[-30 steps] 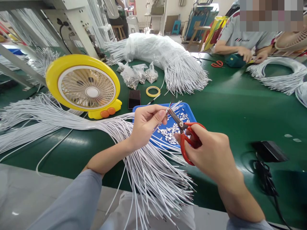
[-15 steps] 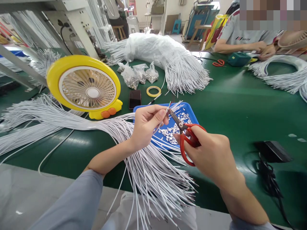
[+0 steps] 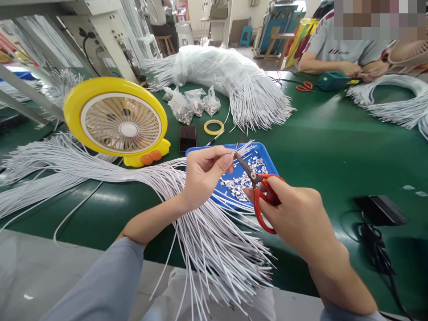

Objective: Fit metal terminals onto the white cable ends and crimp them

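Note:
Between thumb and fingers, my left hand (image 3: 207, 176) pinches the end of a white cable (image 3: 233, 154), whose thin coloured wires stick up past the fingertips. My right hand (image 3: 296, 214) grips the red-handled scissors (image 3: 259, 189), with their dark blade tips at the cable end. Below both hands lies a blue tray (image 3: 269, 162) with many small silvery metal pieces (image 3: 239, 187) and some cable ends. A thick bundle of white cables (image 3: 207, 240) runs under my left forearm and fans out over the table's near edge.
On the green table (image 3: 334, 156) stand a yellow fan (image 3: 115, 120), a phone (image 3: 187, 138), a tape roll (image 3: 214, 127) and bags of metal parts (image 3: 182, 107). A wrapped cable bundle (image 3: 214, 67) lies behind. A black adapter (image 3: 381, 210) is at right. Across the table sits a co-worker (image 3: 344, 58).
The scissors' lower handle has swung slightly right and down as my right hand shifts a little. My left hand stays nearly in place. The co-worker's hands have moved slightly.

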`<state>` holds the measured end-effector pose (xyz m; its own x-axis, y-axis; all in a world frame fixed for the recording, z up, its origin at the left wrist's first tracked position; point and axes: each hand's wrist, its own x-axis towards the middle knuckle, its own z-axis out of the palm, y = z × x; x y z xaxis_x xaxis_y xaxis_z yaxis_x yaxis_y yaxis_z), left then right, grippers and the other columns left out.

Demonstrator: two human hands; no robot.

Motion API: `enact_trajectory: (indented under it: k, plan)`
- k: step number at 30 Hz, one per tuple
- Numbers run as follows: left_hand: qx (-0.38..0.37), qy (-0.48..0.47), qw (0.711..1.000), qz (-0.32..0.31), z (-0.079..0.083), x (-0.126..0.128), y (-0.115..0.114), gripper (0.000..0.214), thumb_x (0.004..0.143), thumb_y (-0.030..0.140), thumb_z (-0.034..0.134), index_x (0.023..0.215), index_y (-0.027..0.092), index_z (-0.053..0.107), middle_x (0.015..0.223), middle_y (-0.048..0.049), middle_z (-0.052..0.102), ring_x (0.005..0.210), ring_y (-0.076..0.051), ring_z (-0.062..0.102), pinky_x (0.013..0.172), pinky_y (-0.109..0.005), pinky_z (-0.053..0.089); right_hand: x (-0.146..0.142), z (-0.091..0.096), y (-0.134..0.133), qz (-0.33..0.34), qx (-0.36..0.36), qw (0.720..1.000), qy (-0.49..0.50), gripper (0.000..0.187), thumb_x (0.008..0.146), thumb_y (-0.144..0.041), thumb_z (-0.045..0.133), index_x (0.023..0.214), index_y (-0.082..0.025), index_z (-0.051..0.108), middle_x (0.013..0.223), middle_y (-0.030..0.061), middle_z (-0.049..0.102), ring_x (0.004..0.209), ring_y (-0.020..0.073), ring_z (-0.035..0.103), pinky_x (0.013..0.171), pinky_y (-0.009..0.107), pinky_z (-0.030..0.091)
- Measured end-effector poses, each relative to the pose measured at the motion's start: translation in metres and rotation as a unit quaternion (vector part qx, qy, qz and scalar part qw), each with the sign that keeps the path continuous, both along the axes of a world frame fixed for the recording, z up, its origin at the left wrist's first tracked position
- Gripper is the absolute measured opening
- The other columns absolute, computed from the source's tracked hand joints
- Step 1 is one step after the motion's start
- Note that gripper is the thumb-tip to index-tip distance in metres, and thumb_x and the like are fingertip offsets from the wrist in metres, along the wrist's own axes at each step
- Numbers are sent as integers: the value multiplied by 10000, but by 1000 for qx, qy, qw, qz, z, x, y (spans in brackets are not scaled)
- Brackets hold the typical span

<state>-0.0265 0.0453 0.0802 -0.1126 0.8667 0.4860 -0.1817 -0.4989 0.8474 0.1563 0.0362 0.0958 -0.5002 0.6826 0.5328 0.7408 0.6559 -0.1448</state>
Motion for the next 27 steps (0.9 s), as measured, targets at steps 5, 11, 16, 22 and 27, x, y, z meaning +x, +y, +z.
enact_trajectory:
  k: [5, 11, 16, 22, 27]
  plan:
    - [7, 21, 1000, 15, -1, 0, 0, 159, 868, 285, 634, 853, 180, 752, 600, 3, 561, 558, -72, 481, 509, -192, 391, 2, -1, -1, -7, 2, 1000, -15, 352, 900, -400, 506, 622, -201, 422, 428, -60, 374, 371, 73, 246, 415, 237, 206]
    - [-1, -8, 1000, -4, -4, 1, 0, 142, 877, 245, 628, 913, 192, 755, 629, 1, 606, 562, -59, 529, 495, -161, 401, 1, 0, -2, -9, -10, 1000, -15, 361, 905, -388, 500, 615, -200, 394, 447, -58, 390, 380, 67, 240, 419, 237, 203]
    - [-13, -14, 1000, -9, -5, 1, -1, 147, 881, 262, 629, 925, 192, 750, 613, 2, 611, 516, -47, 481, 432, -157, 326, 0, 1, -4, -13, -10, 1000, -9, 356, 899, -384, 514, 619, -197, 398, 458, -65, 378, 397, 65, 228, 423, 226, 217]
    - [-21, -23, 999, -15, -5, 1, -2, 144, 884, 275, 628, 917, 192, 740, 617, 3, 617, 504, -42, 471, 433, -157, 325, -2, 2, -5, -10, -5, 1000, -8, 377, 899, -407, 514, 617, -204, 368, 450, -76, 335, 403, 67, 205, 419, 223, 211]
    - [-21, -32, 999, -16, -5, 3, -2, 151, 893, 271, 617, 936, 198, 743, 608, 8, 610, 486, -36, 446, 423, -157, 312, -3, 2, -5, -13, -8, 1000, -9, 370, 899, -400, 504, 618, -208, 358, 452, -75, 328, 408, 71, 208, 420, 224, 213]
